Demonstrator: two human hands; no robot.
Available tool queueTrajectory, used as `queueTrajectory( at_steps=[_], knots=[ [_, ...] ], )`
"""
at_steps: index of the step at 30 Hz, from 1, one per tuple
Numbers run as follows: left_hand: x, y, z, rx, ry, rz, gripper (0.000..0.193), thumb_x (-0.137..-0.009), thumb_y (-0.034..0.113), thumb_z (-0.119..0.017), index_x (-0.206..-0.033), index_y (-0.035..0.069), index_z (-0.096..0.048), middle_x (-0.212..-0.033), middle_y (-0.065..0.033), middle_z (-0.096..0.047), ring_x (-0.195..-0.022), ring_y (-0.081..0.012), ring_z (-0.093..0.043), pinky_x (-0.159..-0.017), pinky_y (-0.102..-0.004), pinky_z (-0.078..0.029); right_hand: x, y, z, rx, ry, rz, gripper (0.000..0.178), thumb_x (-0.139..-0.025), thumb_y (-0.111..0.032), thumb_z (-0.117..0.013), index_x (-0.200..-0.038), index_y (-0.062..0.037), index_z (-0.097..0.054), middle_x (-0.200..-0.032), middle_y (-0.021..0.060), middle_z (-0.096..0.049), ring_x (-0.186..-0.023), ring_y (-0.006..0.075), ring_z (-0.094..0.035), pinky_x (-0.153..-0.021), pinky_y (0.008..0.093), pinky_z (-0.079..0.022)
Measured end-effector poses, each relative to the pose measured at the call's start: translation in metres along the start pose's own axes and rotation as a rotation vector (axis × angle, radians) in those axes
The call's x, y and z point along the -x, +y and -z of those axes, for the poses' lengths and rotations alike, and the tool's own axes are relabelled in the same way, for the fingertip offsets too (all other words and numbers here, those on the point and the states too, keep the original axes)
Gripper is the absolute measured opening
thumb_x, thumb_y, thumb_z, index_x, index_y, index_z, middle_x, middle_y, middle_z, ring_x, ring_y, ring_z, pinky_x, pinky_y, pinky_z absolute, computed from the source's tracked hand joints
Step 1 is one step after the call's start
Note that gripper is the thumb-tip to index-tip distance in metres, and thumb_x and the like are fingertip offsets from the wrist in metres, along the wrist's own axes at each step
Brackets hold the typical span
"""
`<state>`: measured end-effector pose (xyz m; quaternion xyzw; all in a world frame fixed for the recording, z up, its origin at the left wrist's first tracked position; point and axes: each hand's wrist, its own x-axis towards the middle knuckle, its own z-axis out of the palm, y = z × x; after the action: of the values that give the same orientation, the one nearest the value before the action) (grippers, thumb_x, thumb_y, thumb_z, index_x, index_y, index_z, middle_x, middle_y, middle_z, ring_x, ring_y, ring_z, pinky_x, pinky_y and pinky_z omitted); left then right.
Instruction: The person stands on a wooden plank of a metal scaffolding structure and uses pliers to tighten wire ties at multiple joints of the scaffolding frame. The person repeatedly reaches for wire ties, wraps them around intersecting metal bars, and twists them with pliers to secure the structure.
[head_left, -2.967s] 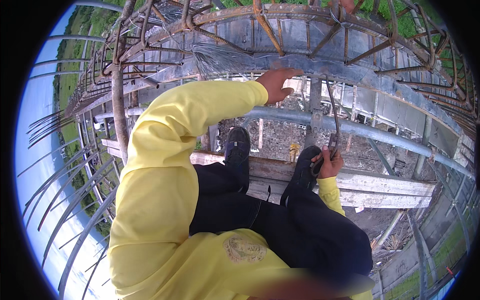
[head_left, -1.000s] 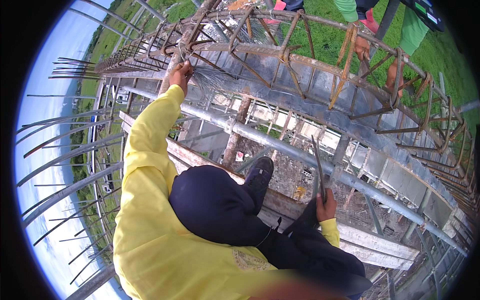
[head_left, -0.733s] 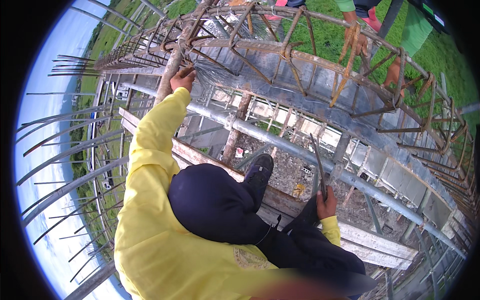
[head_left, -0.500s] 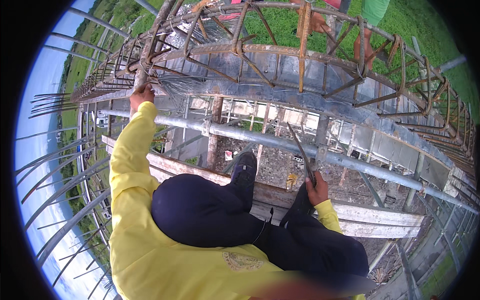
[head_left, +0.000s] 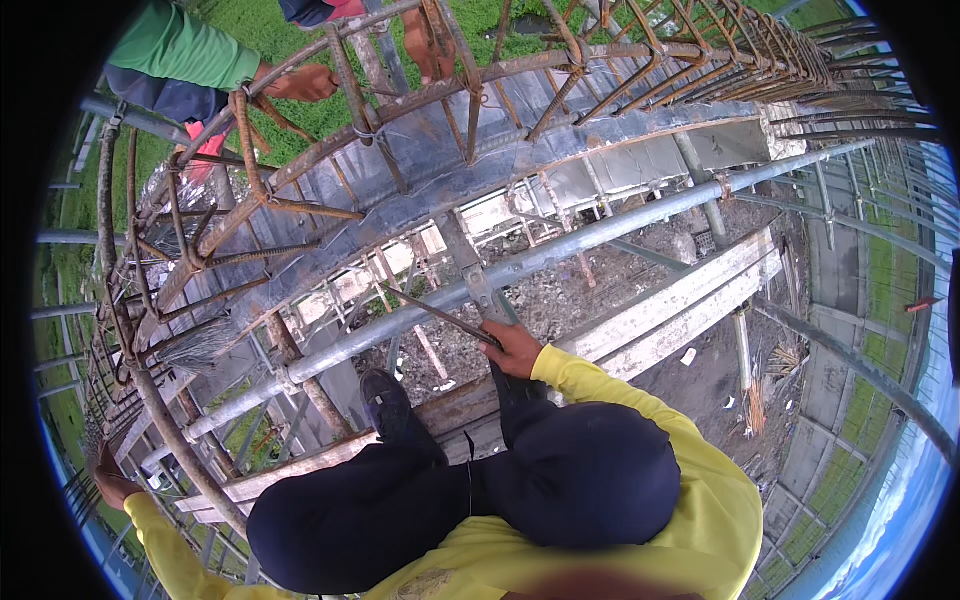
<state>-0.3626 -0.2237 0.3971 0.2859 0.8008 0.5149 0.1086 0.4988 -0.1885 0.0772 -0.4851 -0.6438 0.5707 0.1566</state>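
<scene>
My right hand (head_left: 512, 350) is closed round one end of a thin dark metal bar (head_left: 440, 315). The bar slants up and left across a grey horizontal pipe (head_left: 375, 325). At the far left rim, my left hand (head_left: 113, 482) is raised beside the reinforcing bars, left of a leaning rusty pole (head_left: 170, 430). Its fingers are dim at the picture's edge, so their hold does not show. A bundle of loose tie wire (head_left: 195, 347) hangs at the rebar cage (head_left: 270, 205) above that hand.
My shoes (head_left: 395, 405) rest by whitish planks (head_left: 690, 300) high above rubble-strewn ground (head_left: 545, 290). Beyond the cage, a co-worker's green sleeve (head_left: 190, 50) and hand (head_left: 300, 83) reach in. Grey formwork panels (head_left: 430, 160) line the cage; scaffold pipes (head_left: 860, 360) cross at right.
My view has swung to the right. My right hand still holds the metal bar. My left hand now appears at the far left rim, away from the pole's foot where it was.
</scene>
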Motion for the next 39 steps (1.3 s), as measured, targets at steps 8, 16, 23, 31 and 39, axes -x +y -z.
queueTrajectory(
  at_steps=[8, 16, 23, 31, 39],
  knots=[
    [0.185, 0.086, -0.276, 0.044, -1.134, 0.103, 0.022, -0.091, 0.021, -0.066, -0.102, 0.008, -0.052, -0.134, -0.0148, -0.059, -0.125, -0.0258, -0.057, -0.112, -0.0416, -0.038, 0.014, -0.024, 0.006, 0.102, 0.088, 0.300, 0.030, -0.086, -0.022, -0.073, -0.104, -0.0080, -0.054, -0.069, 0.0180, -0.062, -0.067, 0.0425, -0.064, -0.059, 0.0507, -0.046],
    [0.335, 0.091, -0.447, 0.005, -1.828, 0.415, 0.012, -0.102, 0.014, -0.052, -0.094, 0.010, -0.043, -0.080, -0.0042, -0.055, -0.084, -0.0190, -0.060, -0.093, -0.0404, -0.051, 0.015, -0.043, 0.021, -0.057, 0.383, 0.227, 0.019, -0.088, -0.015, -0.071, -0.083, -0.0042, -0.056, -0.058, 0.0138, -0.050, -0.049, 0.0336, -0.052, -0.049, 0.0407, -0.038],
    [0.449, 0.049, -0.478, -0.308, -1.954, 0.268, 0.009, -0.104, 0.019, -0.048, -0.105, 0.014, -0.041, -0.071, 0.0005, -0.047, -0.057, -0.0096, -0.039, -0.049, -0.0293, -0.034, 0.000, -0.061, 0.012, -0.140, 0.488, 0.197, 0.013, -0.096, -0.011, -0.061, -0.085, -0.0038, -0.061, -0.057, 0.0104, -0.047, -0.046, 0.0208, -0.046, -0.049, 0.0356, -0.036],
    [0.492, 0.049, -0.497, -0.566, -2.139, 0.163, 0.103, -0.079, 0.000, -0.060, -0.153, 0.015, 0.011, -0.121, -0.0229, -0.062, -0.096, -0.0334, -0.066, -0.081, -0.0408, -0.052, -0.003, -0.073, -0.013, -0.227, 0.298, 0.158, 0.011, -0.095, -0.004, -0.061, -0.104, 0.0005, -0.066, -0.067, 0.0088, -0.060, -0.057, 0.0164, -0.055, -0.058, 0.0304, -0.045],
    [0.495, 0.064, -0.493, -0.557, -1.742, -0.411, 0.052, -0.080, 0.014, -0.063, -0.131, 0.011, -0.054, -0.093, -0.0127, -0.075, -0.092, -0.0349, -0.071, -0.081, -0.0453, -0.056, 0.001, -0.071, 0.009, -0.387, 0.390, 0.034, 0.017, -0.094, -0.002, -0.060, -0.108, -0.0003, -0.070, -0.071, 0.0051, -0.064, -0.065, 0.0080, -0.057, -0.061, 0.0253, -0.045]
  ],
)
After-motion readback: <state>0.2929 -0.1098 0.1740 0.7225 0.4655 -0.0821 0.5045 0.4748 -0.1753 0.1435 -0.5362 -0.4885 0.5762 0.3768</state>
